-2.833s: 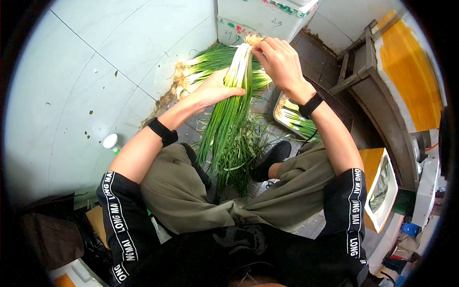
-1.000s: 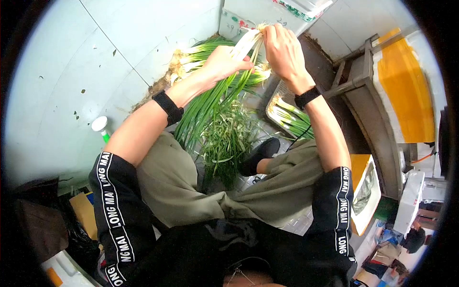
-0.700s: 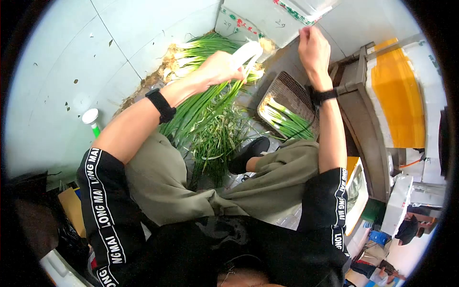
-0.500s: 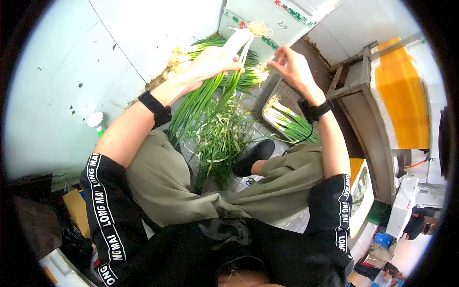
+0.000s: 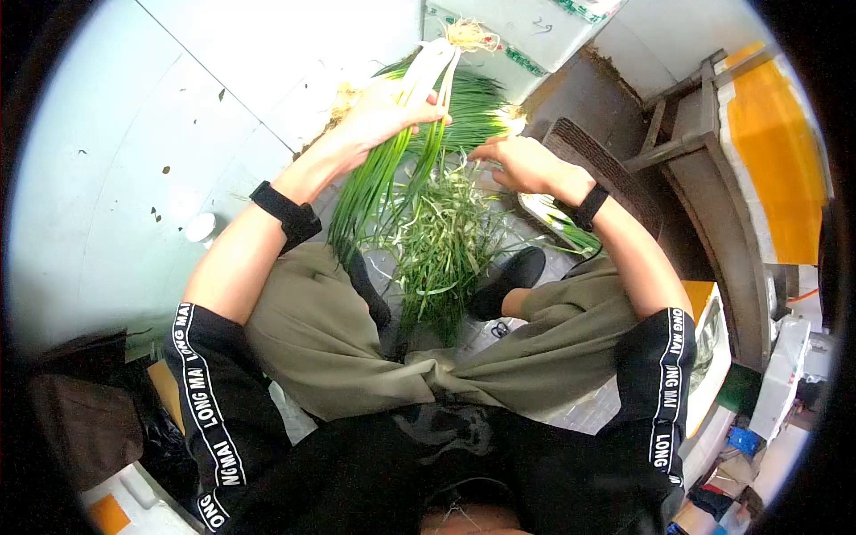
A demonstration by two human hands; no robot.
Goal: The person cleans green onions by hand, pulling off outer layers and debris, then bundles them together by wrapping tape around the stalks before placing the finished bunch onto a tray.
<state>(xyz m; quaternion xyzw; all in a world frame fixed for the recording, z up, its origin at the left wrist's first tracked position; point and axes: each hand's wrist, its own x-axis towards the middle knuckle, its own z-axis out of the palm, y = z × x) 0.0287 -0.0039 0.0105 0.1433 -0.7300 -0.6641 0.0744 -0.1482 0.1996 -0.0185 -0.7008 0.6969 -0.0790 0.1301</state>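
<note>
My left hand [image 5: 383, 114] is wrapped round a bunch of green onions [image 5: 428, 73], roots up, with the long green leaves hanging down toward my left knee. To its right, my right hand [image 5: 526, 165] hovers over the leaf pile with fingers apart; nothing shows between them. Below both hands a heap of loose green leaves and peelings [image 5: 446, 236] lies on the floor between my feet. More green onions [image 5: 477, 107] lie behind the hands, their white root ends toward the right.
A basket [image 5: 606, 169] with green onions [image 5: 557, 218] stands at the right, partly behind my right hand. White foam boxes [image 5: 535, 40] are at the back wall. A metal-framed stand [image 5: 695, 143] and a yellow-covered panel [image 5: 771, 160] are on the right.
My right hand has moved down and left, away from the held bunch's level, toward the leaf pile. My left hand still holds the bunch. The view has shifted slightly.
</note>
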